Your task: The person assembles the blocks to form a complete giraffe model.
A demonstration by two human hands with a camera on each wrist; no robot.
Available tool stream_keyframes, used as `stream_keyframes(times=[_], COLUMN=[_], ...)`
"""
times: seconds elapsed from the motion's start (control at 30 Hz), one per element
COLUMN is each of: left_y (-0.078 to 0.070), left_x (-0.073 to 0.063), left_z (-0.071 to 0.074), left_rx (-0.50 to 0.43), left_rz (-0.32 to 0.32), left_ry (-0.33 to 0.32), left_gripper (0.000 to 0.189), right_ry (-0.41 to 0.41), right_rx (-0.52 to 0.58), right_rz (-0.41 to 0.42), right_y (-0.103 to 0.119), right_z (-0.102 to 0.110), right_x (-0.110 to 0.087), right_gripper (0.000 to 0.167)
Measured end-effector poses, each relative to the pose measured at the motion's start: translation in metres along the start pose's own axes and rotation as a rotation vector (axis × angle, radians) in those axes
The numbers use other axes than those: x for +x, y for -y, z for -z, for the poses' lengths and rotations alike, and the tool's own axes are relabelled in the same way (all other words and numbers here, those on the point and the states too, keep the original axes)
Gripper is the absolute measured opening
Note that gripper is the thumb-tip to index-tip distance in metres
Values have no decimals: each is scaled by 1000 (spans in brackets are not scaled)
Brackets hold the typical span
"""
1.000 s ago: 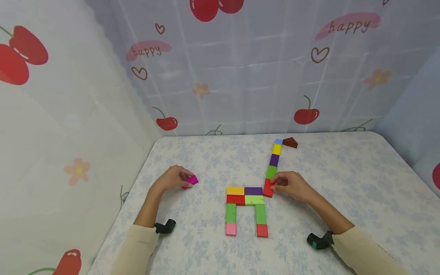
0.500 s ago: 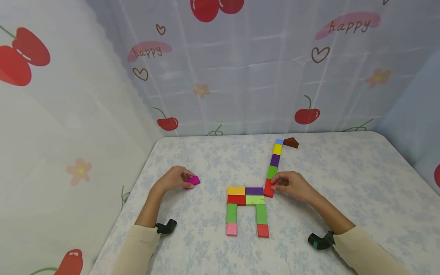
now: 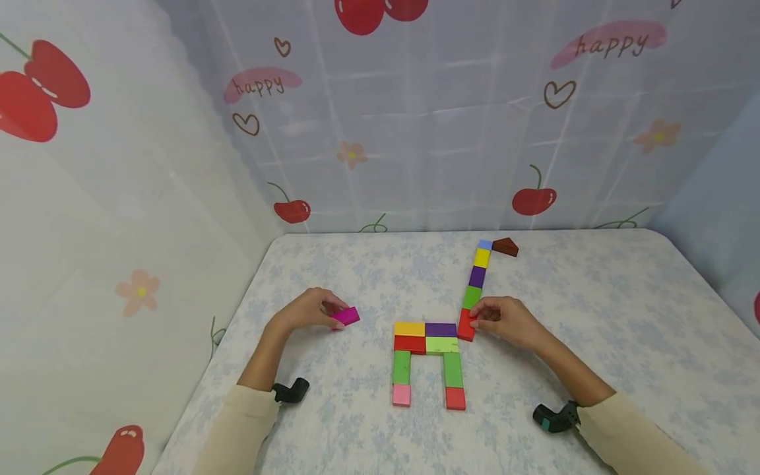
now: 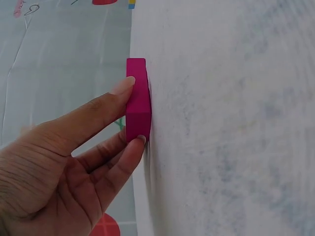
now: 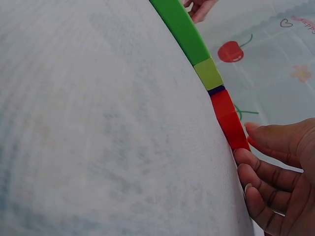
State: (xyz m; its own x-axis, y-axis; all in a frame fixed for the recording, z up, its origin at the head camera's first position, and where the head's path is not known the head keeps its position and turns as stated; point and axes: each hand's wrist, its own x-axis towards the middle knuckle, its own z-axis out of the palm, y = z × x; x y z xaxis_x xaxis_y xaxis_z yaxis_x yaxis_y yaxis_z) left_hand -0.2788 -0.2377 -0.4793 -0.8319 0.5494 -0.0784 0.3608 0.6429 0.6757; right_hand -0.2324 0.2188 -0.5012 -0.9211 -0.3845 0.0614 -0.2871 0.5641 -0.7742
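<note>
My left hand (image 3: 307, 309) pinches a magenta building block (image 3: 351, 315) between thumb and fingers, low over the table, left of the laid-out blocks. The left wrist view shows the thumb on one face of this magenta block (image 4: 138, 98) and a fingertip at its near end. My right hand (image 3: 506, 320) pinches a red block (image 3: 466, 331) at the foot of a slanting row. That row continues upward with green (image 3: 472, 297), purple, yellow and light blue blocks. In the right wrist view, thumb and forefinger are at the end of the red block (image 5: 229, 120).
Flat blocks form a body with an orange block (image 3: 410, 328) and a dark red block (image 3: 410, 344), with two green-topped legs below. A brown wedge block (image 3: 505, 247) lies beside the row's top. Behind the patterned table (image 3: 332, 409) hangs a printed curtain (image 3: 427, 132).
My left hand has moved slightly right with the magenta block, closer to the laid-out blocks. The right hand stays at the red block. The head view has shifted a little.
</note>
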Motion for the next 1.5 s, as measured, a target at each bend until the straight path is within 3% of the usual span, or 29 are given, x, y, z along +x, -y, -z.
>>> stream_keyframes(times=[0.27, 0.43, 1.13, 1.5], left_y=[-9, -14, -28, -31], left_x=[9, 12, 19, 20], left_z=[-10, -15, -31, -40], left_rx=[3, -3, -26, -30], left_rz=[-61, -65, -140, -197], left_ry=[24, 37, 153, 164], left_gripper=[39, 40, 47, 47], right_ry=[-4, -8, -8, -4], right_rx=[5, 0, 4, 14], right_rz=[-7, -6, -7, 2], right_y=[-1, -2, -2, -1], right_z=[1, 2, 0, -1], right_x=[-2, -2, 0, 1], right_gripper=[12, 12, 12, 11])
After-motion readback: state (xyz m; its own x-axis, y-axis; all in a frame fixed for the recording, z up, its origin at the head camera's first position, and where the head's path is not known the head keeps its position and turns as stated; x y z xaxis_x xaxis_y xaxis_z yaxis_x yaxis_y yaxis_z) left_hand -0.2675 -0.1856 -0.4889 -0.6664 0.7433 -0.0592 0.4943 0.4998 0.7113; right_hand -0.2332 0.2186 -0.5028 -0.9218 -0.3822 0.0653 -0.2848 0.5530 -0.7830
